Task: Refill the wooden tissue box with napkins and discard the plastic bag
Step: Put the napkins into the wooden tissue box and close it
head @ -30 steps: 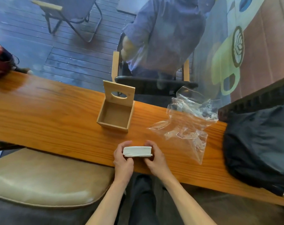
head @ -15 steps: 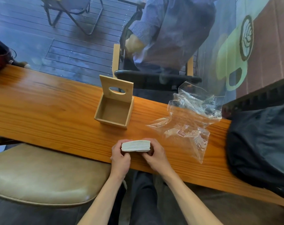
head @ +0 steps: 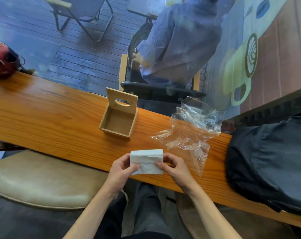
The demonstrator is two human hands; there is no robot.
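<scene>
A white stack of napkins [head: 146,161] is held between my left hand [head: 120,169] and my right hand [head: 174,167] just above the near edge of the wooden counter [head: 48,121]. The stack is tilted so its broad top face shows. The wooden tissue box [head: 117,121] stands farther back on the counter, empty, with its slotted lid [head: 122,100] raised upright at the far side. A crumpled clear plastic bag [head: 191,130] lies flat on the counter to the right of the box, apart from both hands.
A dark backpack [head: 270,161] covers the counter's right end. A red helmet [head: 2,61] sits at the far left. A tan stool cushion [head: 37,180] is below the counter on my left. Behind the glass a seated person [head: 180,42] and folding chairs are visible.
Both hands have tipped the napkin stack toward me, so its top face now shows instead of its edge. The box and the bag have not moved.
</scene>
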